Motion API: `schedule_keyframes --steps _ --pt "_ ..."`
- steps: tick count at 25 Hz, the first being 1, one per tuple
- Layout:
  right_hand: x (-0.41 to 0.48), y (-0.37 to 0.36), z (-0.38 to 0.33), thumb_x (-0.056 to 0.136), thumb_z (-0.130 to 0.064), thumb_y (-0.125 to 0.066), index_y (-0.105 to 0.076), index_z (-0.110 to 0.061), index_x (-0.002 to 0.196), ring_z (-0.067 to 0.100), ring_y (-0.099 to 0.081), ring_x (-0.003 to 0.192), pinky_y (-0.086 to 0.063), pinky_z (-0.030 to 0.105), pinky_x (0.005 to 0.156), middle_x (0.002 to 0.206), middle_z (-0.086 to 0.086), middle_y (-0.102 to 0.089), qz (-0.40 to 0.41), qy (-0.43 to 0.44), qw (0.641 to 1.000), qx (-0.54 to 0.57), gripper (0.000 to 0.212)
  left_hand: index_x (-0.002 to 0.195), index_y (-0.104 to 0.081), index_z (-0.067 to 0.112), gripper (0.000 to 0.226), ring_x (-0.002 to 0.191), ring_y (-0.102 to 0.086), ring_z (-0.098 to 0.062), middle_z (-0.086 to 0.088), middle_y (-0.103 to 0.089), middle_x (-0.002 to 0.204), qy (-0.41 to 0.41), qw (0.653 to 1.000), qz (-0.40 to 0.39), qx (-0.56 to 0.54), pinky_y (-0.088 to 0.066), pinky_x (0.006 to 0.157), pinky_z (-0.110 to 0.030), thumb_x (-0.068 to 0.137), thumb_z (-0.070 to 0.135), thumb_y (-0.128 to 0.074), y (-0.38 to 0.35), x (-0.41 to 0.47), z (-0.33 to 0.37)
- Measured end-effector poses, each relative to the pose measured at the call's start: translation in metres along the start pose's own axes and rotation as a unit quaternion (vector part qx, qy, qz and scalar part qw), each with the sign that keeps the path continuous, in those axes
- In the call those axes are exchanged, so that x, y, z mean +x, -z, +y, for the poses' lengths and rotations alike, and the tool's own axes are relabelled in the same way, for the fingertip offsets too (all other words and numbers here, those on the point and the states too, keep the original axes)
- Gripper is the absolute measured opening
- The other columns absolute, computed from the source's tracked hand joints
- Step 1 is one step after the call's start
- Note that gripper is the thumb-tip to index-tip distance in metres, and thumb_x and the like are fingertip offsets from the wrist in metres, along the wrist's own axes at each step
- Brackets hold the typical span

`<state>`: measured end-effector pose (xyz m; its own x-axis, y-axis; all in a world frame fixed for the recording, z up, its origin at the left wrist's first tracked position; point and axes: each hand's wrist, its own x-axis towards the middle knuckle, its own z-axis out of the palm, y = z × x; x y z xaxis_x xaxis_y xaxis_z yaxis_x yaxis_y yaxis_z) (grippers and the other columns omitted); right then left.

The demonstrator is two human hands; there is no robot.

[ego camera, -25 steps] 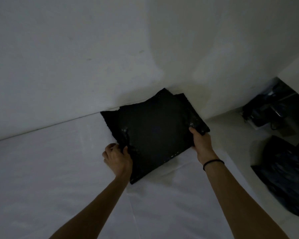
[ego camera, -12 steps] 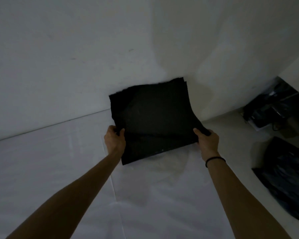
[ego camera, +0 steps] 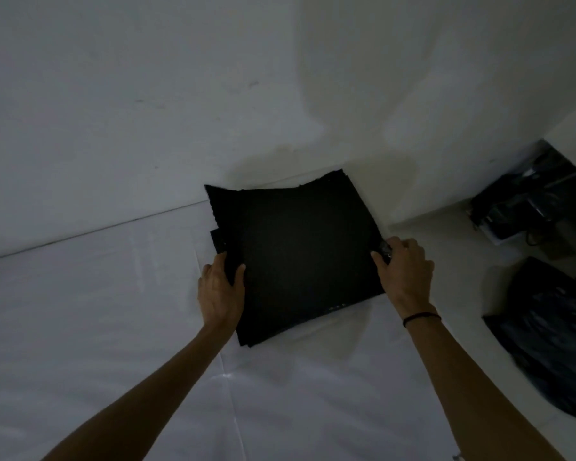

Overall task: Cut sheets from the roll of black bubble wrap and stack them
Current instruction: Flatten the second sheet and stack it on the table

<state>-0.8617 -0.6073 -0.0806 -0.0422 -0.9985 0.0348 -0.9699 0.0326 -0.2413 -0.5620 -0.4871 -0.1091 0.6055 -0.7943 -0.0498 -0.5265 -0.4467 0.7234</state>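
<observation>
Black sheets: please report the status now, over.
Left hand and right hand grip black sheets by side edges. Stack near wall, left edges uneven. Dark heap apart, at right.

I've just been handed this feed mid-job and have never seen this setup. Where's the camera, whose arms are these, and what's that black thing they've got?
There is no machine here. The two bare arms are a person's, and the single camera sits on that person's head, looking forward and down. So the left hand is on the picture's left, and the right hand, with a dark band on its wrist, is on the right. Both grip the side edges of black sheets, thumbs on top. Offset edges at the far left show more than one sheet, so it is a stack. It sits on a white surface that meets a white wall. I cannot tell if it lies fully flat. Lower down at the right is a heap of dark wrap, probably the same material. The picture is dim.
</observation>
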Motion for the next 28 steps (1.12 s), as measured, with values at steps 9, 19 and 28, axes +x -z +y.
schedule_keyframes --steps 9,19,28 --pt "0.019 -0.015 0.000 0.099 -0.037 -0.056 -0.062 -0.010 0.120 0.036 -0.057 0.110 -0.048 0.052 0.092 0.118 0.017 -0.063 -0.020 -0.031 0.994 0.104 0.035 0.131 -0.048 0.012 0.042 0.103 -0.063 -0.024 -0.009 -0.064 0.118 0.052 0.992 0.005 -0.115 -0.056 0.090 -0.044 0.093 0.022 -0.065 -0.006 -0.004 0.004" --pt "-0.099 -0.013 -0.080 0.099 -0.053 -0.045 -0.052 -0.017 0.139 0.033 -0.038 0.141 -0.035 0.055 0.113 0.152 0.016 -0.042 -0.040 0.188 0.981 -0.010 0.055 0.152 -0.030 0.013 0.078 0.132 -0.046 -0.026 -0.011 -0.041 0.150 0.060 0.996 -0.041 -0.042 -0.042 0.110 -0.045 0.091 0.044 -0.066 0.037 -0.020 -0.021" --pt "-0.168 -0.036 -0.161 0.096 -0.069 -0.028 -0.018 -0.022 0.159 0.034 -0.013 0.151 -0.016 0.060 0.119 0.165 0.014 -0.012 -0.221 0.180 0.943 -0.171 0.079 0.148 -0.041 0.015 0.061 0.113 -0.058 -0.019 -0.007 -0.054 0.136 0.023 0.991 -0.132 0.011 -0.049 0.095 -0.031 0.095 0.039 -0.061 0.197 -0.075 -0.138"
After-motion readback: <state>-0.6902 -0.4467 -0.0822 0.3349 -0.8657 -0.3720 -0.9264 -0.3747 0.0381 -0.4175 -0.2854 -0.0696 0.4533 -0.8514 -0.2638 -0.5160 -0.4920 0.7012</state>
